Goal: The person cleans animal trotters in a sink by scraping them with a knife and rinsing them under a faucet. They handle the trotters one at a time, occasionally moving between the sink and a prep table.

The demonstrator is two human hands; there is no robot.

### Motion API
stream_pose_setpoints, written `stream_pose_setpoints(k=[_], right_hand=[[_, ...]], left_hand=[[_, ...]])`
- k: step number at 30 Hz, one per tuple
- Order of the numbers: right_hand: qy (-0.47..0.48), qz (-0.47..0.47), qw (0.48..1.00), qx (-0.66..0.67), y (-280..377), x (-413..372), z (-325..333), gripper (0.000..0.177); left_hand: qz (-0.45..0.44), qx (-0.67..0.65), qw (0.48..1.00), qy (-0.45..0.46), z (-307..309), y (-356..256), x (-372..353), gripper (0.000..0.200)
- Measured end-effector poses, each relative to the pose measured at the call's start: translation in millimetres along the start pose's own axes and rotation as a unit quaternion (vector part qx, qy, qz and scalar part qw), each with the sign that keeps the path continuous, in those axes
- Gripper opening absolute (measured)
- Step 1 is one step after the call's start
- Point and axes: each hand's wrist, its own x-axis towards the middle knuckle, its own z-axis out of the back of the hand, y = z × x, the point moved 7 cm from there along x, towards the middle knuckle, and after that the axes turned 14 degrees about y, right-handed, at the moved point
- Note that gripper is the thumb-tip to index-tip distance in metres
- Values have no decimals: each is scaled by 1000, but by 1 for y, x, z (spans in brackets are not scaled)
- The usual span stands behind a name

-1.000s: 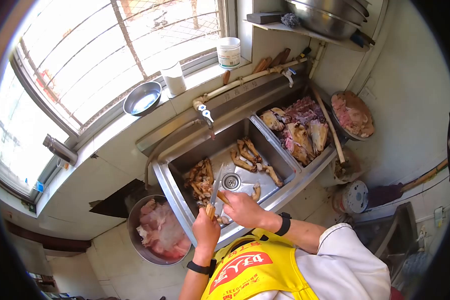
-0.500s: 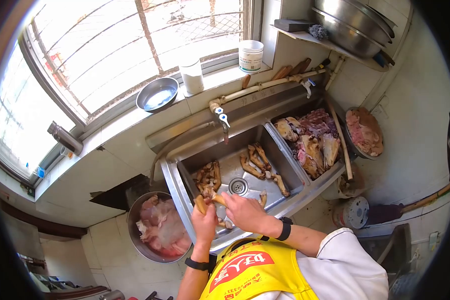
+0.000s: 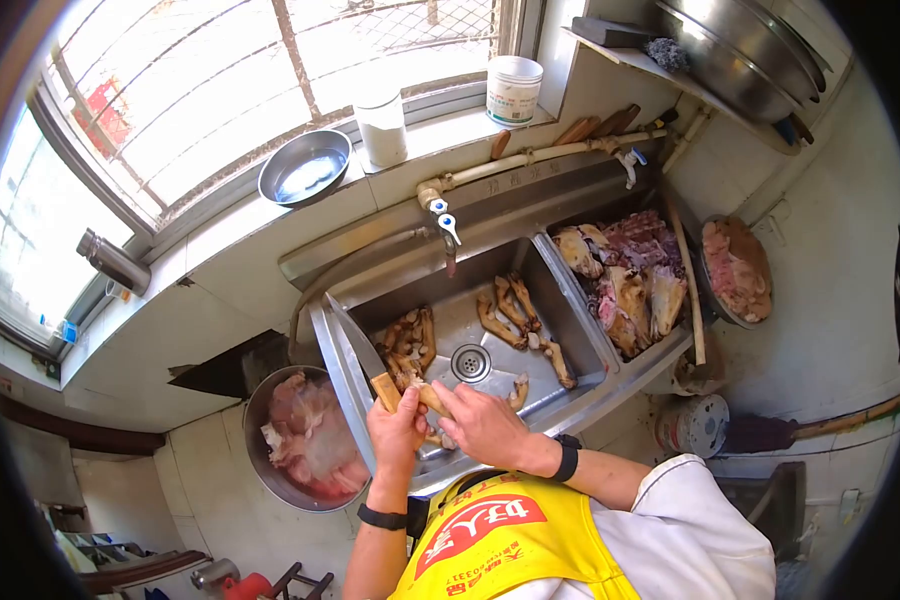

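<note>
My left hand (image 3: 396, 432) is wrapped round the wooden handle of a knife (image 3: 386, 391), whose blade points up and left over the sink's left rim. Close beside it, my right hand (image 3: 485, 425) grips a pale brown trotter piece (image 3: 431, 399) above the front of the left basin. Under and behind the hands, a cluster of brown trotters (image 3: 410, 340) lies along the basin's left side. Several more trotters (image 3: 510, 312) rest to the right of the drain (image 3: 471, 363).
The right basin holds large meat pieces (image 3: 630, 290), with a wooden stick (image 3: 686, 280) across its edge. A metal bowl of pink meat (image 3: 310, 440) stands left of the sink. Taps (image 3: 440, 215) rise behind. A bowl of meat (image 3: 738, 270) stands at right.
The knife blade has come into clear view, turned up and left. My left hand has shifted slightly up and left, and the view has moved a little.
</note>
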Motion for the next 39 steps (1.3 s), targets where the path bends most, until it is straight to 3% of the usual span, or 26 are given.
stream_pose_setpoints(k=[7, 9, 13, 15, 16, 18, 22, 24, 26, 28, 31, 32, 39], right_hand=[[7, 7, 999, 53, -8, 5, -3, 53], [-32, 50, 991, 124, -11, 7, 2, 51], [7, 62, 972, 226, -11, 10, 14, 42], [137, -65, 854, 497, -25, 9, -11, 35], [139, -64, 856, 494, -26, 9, -11, 35], [155, -54, 776, 609, -27, 8, -17, 30], [215, -56, 734, 642, -25, 7, -17, 40], [213, -49, 717, 662, -18, 8, -13, 39], [204, -70, 793, 570, -28, 10, -12, 38], [189, -82, 788, 580, -27, 10, -15, 38], [186, -96, 763, 611, -20, 12, -19, 42], [209, -74, 724, 653, -28, 15, -26, 40], [245, -118, 733, 623, -12, 33, -38, 41]], left_hand=[[-14, -49, 999, 11, 4, -2, -3, 14], [-22, -46, 999, 19, 4, -5, -3, 14], [-42, -25, 999, 16, 8, -6, -2, 12], [-60, -52, 997, 4, 10, -6, -2, 12], [-76, -78, 994, -9, 12, -7, -2, 13], [-87, -86, 992, -6, 7, -15, -5, 18], [-87, -75, 992, 52, -12, -37, -10, 23], [-69, -32, 996, 54, -1, -18, -7, 20], [-39, 48, 997, 40, 9, -14, -1, 17], [-28, 104, 994, 10, 16, -7, -3, 19], [-36, 33, 998, 46, 27, 15, 1, 35], [-50, -10, 997, 62, 27, 15, 2, 34], [-69, -31, 997, 33, 55, 10, -6, 17]])
